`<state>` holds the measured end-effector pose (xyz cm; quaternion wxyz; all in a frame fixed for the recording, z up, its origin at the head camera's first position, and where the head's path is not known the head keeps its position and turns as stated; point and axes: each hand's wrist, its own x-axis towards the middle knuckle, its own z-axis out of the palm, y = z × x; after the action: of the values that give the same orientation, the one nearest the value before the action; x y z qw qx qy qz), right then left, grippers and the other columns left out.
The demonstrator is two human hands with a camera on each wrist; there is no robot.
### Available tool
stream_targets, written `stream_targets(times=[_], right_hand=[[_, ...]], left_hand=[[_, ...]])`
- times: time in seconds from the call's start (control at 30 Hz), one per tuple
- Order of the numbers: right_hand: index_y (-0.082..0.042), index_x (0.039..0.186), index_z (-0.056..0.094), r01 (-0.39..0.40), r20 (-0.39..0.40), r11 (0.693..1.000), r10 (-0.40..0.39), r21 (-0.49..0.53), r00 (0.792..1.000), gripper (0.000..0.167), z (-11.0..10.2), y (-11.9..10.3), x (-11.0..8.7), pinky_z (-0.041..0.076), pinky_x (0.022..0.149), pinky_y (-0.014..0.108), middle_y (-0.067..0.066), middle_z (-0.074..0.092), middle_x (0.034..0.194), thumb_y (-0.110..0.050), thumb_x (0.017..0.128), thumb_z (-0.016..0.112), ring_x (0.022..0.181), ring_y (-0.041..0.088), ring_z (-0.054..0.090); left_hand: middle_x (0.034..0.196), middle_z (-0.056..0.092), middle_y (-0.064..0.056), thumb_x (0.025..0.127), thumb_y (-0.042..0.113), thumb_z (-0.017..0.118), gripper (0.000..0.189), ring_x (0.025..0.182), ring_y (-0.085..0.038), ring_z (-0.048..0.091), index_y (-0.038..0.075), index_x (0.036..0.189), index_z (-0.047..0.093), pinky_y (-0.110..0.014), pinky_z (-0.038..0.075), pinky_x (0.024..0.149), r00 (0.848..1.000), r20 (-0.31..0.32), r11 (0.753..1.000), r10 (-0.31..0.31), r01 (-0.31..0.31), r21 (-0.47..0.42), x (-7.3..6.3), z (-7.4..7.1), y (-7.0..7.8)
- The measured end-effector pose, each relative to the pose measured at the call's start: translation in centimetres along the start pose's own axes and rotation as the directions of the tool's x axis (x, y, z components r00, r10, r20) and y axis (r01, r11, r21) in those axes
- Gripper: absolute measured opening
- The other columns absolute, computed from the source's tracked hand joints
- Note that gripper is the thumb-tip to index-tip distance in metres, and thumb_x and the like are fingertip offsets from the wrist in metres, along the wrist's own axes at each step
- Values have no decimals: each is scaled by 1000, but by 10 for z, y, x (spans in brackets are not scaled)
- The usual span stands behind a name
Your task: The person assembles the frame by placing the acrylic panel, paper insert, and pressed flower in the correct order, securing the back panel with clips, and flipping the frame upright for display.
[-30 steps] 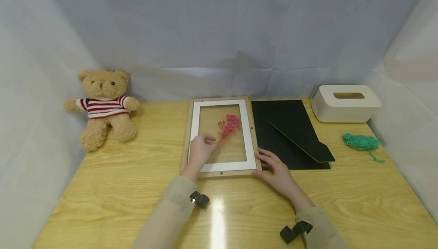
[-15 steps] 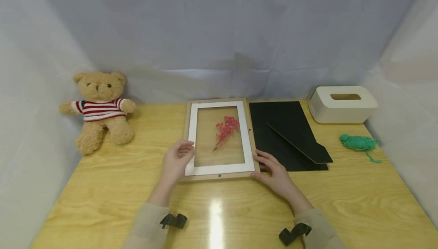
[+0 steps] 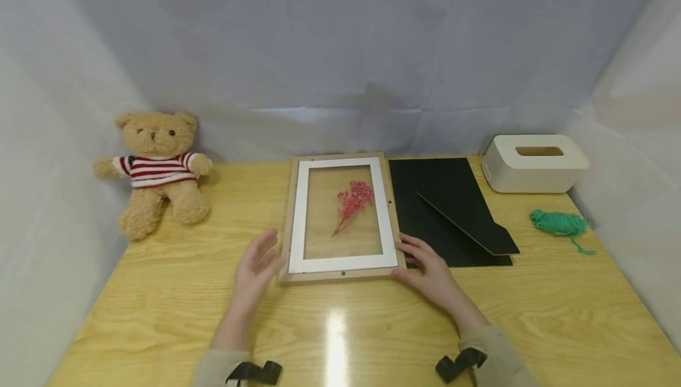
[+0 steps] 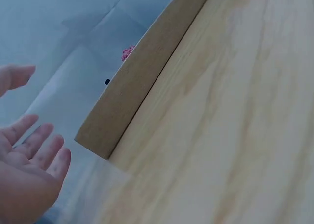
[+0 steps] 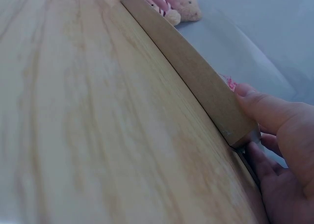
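Observation:
A wooden picture frame (image 3: 394, 215) with a white mat (image 3: 299, 215) lies flat on the table. Inside the mat's window rests a sprig of pink dried flowers (image 3: 353, 199), its stem slanting down and left. My right hand (image 3: 430, 272) holds the frame's near right corner; in the right wrist view its thumb (image 5: 257, 102) lies at the corner and the fingers reach along the side. Just off the frame's near left corner, my left hand (image 3: 255, 266) holds nothing, its fingers spread loosely, as the left wrist view also shows.
Right of the frame lies a black backing board (image 3: 433, 177) with a slanted stand flap (image 3: 470, 221). Beyond it are a white tissue box (image 3: 532, 174) and a bundle of green yarn (image 3: 558, 221). A teddy bear (image 3: 159, 168) sits at the back left, before a pale curtain.
My left hand has let go of the flower sprig and drawn back left, off the frame. The sprig now lies by itself in the window. My right hand has stayed at the corner.

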<state>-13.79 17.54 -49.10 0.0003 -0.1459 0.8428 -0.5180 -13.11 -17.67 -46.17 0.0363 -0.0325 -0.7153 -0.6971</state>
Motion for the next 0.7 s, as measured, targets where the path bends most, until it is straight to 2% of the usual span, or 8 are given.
stream_targets(times=[0.1,0.2,0.43,0.7], right_hand=[[-9,132,57,-3,2,1000,3,-12,1000,58,1,1,0,47,95,33,8,40,146,-28,81,76,119,26,53],[-9,133,57,5,0,1000,-5,-12,1000,58,0,0,0,48,95,33,9,39,146,-28,81,77,119,27,53],[-9,133,57,7,2,1000,-7,-9,1000,59,0,1,0,48,95,31,8,39,146,-29,81,76,120,26,52],[-10,132,58,8,-5,1000,-8,0,1000,57,1,2,1,48,94,31,6,40,146,-29,81,77,117,24,54]], left_hand=[[149,32,-19,88,-4,61,65,137,-31,30,1,145,32,-44,21,114,999,33,999,-22,23,-40,-3,-3,-7],[151,29,-18,87,-3,64,71,138,-32,27,2,147,28,-43,20,114,997,61,998,-50,52,-32,-5,-4,-13],[155,21,-15,81,8,75,91,140,-34,21,9,152,19,-49,15,114,983,136,991,-121,112,76,-6,-1,-18],[154,24,-16,75,10,82,97,139,-34,24,6,151,22,-44,19,114,983,140,979,-120,94,181,-6,-1,-21]])
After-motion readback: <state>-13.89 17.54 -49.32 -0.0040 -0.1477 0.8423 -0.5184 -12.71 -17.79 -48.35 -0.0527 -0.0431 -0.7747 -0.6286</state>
